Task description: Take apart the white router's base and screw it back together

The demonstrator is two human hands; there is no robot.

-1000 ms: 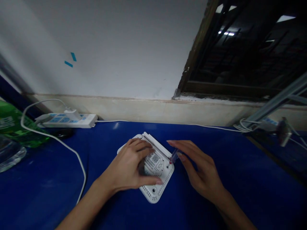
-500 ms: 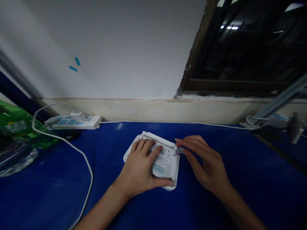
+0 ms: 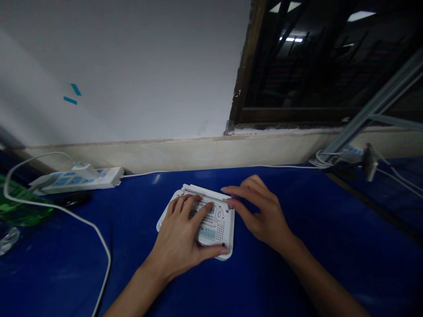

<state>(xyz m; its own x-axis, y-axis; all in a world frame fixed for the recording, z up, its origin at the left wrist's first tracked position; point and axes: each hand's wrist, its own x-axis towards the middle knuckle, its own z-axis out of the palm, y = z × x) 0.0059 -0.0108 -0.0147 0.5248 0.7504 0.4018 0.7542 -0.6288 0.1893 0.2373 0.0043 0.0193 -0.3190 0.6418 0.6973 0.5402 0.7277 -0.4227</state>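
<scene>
The left hand [image 3: 176, 233] lies open, pressing the white router [image 3: 214, 226] flat; the right hand [image 3: 261, 211] curls at its far corner, any hold unclear.

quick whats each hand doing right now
Left hand: open, spread flat on the white router.
Right hand: half closed at the router's corner; cannot tell if it holds anything.

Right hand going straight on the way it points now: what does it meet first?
The right hand would meet the white router first, at its far right corner; the fingertips look almost on it, though depth is unclear.
</scene>
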